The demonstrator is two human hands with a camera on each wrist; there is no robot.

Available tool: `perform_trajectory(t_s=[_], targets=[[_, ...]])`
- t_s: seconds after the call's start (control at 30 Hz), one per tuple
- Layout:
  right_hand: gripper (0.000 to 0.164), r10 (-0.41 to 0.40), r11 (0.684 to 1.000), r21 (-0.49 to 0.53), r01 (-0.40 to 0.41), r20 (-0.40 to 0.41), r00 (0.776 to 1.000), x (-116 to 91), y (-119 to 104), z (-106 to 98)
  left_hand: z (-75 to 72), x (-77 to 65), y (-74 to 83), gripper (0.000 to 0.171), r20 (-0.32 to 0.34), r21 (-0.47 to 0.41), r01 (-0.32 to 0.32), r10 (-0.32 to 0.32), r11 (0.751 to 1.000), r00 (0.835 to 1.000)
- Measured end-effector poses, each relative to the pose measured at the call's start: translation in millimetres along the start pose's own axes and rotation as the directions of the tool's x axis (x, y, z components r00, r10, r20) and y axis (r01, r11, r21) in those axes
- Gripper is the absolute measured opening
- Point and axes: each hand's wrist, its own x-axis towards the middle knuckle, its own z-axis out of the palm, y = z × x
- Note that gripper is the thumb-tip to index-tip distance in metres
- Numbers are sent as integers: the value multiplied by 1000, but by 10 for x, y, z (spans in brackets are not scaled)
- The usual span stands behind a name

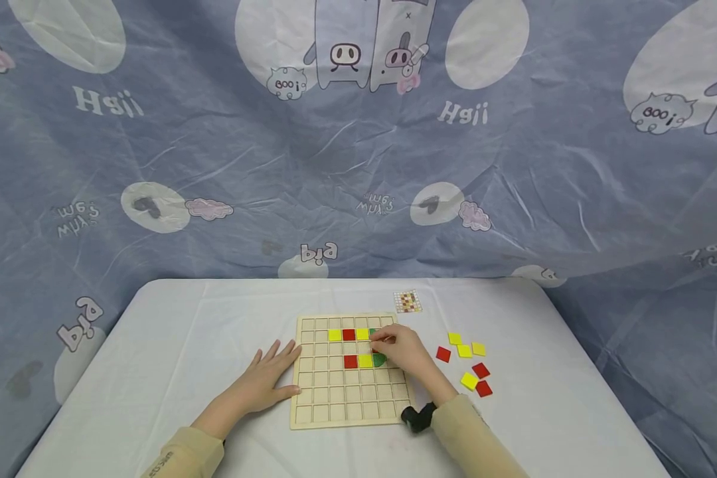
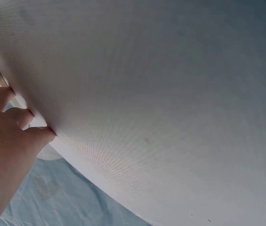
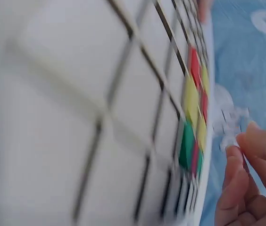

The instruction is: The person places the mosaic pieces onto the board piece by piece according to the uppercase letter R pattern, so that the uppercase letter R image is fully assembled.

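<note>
A wooden grid board (image 1: 328, 392) lies on the table with coloured tiles in some squares. The left hand (image 1: 263, 382) rests flat with fingers spread, its fingertips at the board's left edge. Over the upper right of the board, the right hand (image 1: 403, 348) pinches a thin red tile (image 3: 245, 163) between thumb and fingers. Below it, a yellow tile (image 1: 366, 360) and a red tile (image 1: 350, 362) lie beside a green piece (image 1: 379, 360). The upper row has a yellow tile (image 1: 334, 335), a red tile (image 1: 349, 334) and another yellow tile (image 1: 362, 334), plus a green piece partly hidden by fingers.
Loose yellow tiles (image 1: 465, 350) and red tiles (image 1: 480, 370) lie scattered right of the board. A small printed pattern card (image 1: 407, 301) lies behind its upper right corner. A black strap-like device (image 1: 418, 418) is at the right wrist. A patterned cloth (image 1: 334, 159) hangs behind the table.
</note>
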Motion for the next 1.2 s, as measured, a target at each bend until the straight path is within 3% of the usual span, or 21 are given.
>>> perform_trajectory(t_s=[0.33, 0.53, 0.87, 1.2], targets=[[21, 124, 989, -62, -132, -119, 985, -8, 469, -595, -10, -13, 1, 82, -3, 5, 11, -11, 1000, 1000], [29, 170, 973, -127, -194, -176, 970, -55, 688, -823, 4, -12, -4, 83, 3, 5, 19, -19, 1000, 1000], [31, 232, 939, -218, -267, -172, 957, -64, 866, -891, 4, 0, -6, 83, 1, 4, -1, 1, 1000, 1000], [32, 276, 923, -219, -315, -191, 942, -48, 901, -907, 14, 13, -20, 83, 4, 20, -2, 2, 1000, 1000]])
